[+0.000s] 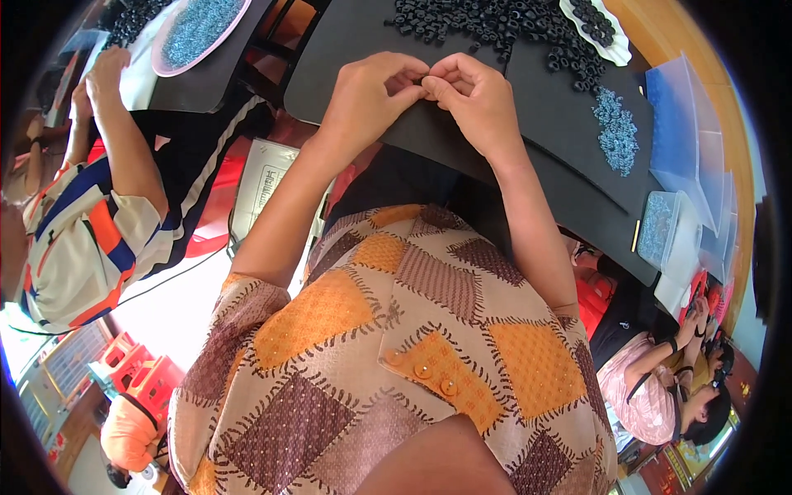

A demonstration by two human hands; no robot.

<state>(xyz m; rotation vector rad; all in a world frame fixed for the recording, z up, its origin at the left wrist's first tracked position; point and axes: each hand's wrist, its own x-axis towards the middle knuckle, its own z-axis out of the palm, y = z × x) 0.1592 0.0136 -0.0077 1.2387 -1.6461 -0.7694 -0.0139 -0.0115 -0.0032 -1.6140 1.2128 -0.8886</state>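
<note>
My left hand (369,97) and my right hand (473,97) meet fingertip to fingertip over a black mat (528,140), pinching one small black ring (424,80) between them. Just beyond my fingers lies a heap of several black rings (503,29) on the mat. A smaller patch of tiny blue pieces (617,130) lies to the right of my right hand. My patterned orange and brown top fills the lower middle of the view.
A white dish of black rings (596,23) sits at the top right. Clear plastic bags (689,124) and a box of blue pieces (660,227) lie on the right. On the left a person's hand (106,76) works beside a pink tray of blue pieces (198,29). Another person sits at the lower right.
</note>
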